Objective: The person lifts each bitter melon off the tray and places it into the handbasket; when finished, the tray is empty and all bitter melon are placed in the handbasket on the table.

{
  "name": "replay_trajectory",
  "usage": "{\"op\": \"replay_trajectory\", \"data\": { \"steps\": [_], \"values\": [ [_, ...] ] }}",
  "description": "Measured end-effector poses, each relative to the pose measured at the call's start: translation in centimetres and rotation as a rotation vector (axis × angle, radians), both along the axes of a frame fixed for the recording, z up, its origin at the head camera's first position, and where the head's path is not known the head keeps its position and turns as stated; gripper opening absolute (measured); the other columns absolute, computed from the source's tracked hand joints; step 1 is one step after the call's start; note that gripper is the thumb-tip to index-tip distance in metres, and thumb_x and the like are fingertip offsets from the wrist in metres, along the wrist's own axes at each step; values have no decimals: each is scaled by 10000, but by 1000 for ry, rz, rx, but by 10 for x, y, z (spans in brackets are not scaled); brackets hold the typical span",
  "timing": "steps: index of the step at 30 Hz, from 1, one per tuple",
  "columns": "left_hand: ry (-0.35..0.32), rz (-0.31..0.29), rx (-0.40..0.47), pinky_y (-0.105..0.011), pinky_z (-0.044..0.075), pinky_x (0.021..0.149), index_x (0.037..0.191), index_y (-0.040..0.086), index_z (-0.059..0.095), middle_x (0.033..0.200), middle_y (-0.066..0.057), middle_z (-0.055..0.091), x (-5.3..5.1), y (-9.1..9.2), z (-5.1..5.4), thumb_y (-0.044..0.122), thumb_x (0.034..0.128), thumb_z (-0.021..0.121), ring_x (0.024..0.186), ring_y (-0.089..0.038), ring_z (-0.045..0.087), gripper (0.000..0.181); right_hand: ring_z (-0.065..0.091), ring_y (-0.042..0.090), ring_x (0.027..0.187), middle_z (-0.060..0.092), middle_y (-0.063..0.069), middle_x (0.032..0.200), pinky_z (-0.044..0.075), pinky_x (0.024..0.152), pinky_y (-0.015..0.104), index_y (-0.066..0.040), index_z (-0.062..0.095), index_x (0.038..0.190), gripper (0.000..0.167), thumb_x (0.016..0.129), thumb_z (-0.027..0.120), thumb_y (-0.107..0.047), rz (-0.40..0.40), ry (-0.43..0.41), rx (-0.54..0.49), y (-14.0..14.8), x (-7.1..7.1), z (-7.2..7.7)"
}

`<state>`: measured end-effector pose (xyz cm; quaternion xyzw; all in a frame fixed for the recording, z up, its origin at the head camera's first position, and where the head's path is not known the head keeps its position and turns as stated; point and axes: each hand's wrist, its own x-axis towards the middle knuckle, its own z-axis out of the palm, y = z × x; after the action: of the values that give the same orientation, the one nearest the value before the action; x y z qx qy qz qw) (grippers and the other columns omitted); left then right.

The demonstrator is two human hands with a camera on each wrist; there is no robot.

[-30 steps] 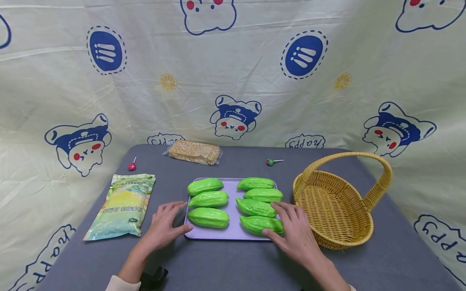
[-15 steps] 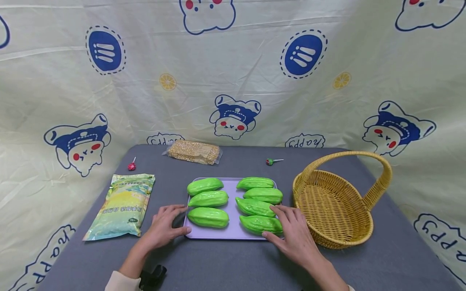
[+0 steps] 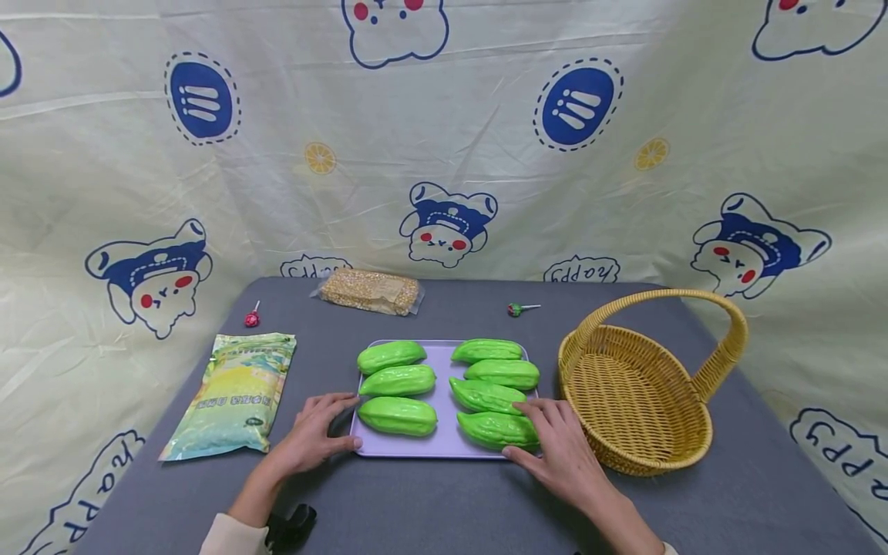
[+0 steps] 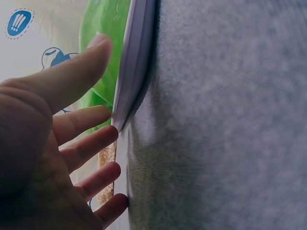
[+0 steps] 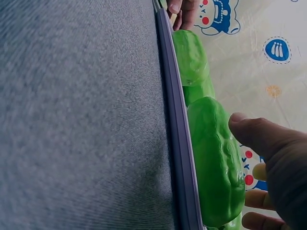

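Observation:
A lilac tray [image 3: 444, 445] holds glossy green ribbed gourds: three in a left column, including the nearest one [image 3: 398, 416], and several in a right column. My left hand [image 3: 315, 433] is at the tray's left edge with fingers spread; in the left wrist view its fingertips are close to the rim, and contact is unclear. My right hand [image 3: 560, 447] hovers by the tray's near right corner, thumb and fingers apart around the end of the nearest right gourd [image 3: 496, 430]. In the right wrist view the thumb stands beside that gourd [image 5: 216, 163], holding nothing.
A wicker basket [image 3: 634, 393] with a tall handle stands right of the tray. To the left lies a printed packet [image 3: 232, 397]. Behind are a clear bag of grains [image 3: 371, 290], a red lollipop [image 3: 253, 317] and a green lollipop [image 3: 515, 309].
My left hand has shifted very slightly left, away from the tray. My right fingertips have drawn back a little toward me. The gourds and tray have stayed put.

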<state>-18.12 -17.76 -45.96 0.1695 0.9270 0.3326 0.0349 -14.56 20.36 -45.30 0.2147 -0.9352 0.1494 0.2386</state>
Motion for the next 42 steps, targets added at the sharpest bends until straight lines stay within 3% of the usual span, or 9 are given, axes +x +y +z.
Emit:
{"op": "replay_trajectory", "data": {
  "steps": [13, 25, 42],
  "values": [
    [-17, 20, -28, -565, 255, 942, 1347, 91, 512, 1404, -122, 476, -3, 2, -5, 340, 771, 755, 1269, -357, 351, 673, 486, 192, 965, 562, 38, 1080, 412, 795, 356, -167, 619, 1171, 580, 679, 815, -401, -26, -95, 39, 1, -3, -3],
    [-26, 30, -44, -512, 272, 920, 1355, 105, 504, 1400, -105, 484, -2, 3, -5, 354, 763, 760, 1248, -328, 369, 691, 476, 187, 951, 559, 26, 1070, 412, 763, 338, -181, 637, 1132, 534, 661, 846, -321, -14, -82, 53, 2, -5, -9],
    [-30, 33, -34, -533, 262, 937, 1356, 104, 503, 1404, -104, 480, -2, 3, -6, 346, 766, 759, 1264, -337, 355, 687, 468, 146, 929, 552, 5, 1055, 407, 740, 314, -193, 643, 1090, 468, 679, 836, -306, 14, -67, 38, 2, -5, -10]
  ]
}}
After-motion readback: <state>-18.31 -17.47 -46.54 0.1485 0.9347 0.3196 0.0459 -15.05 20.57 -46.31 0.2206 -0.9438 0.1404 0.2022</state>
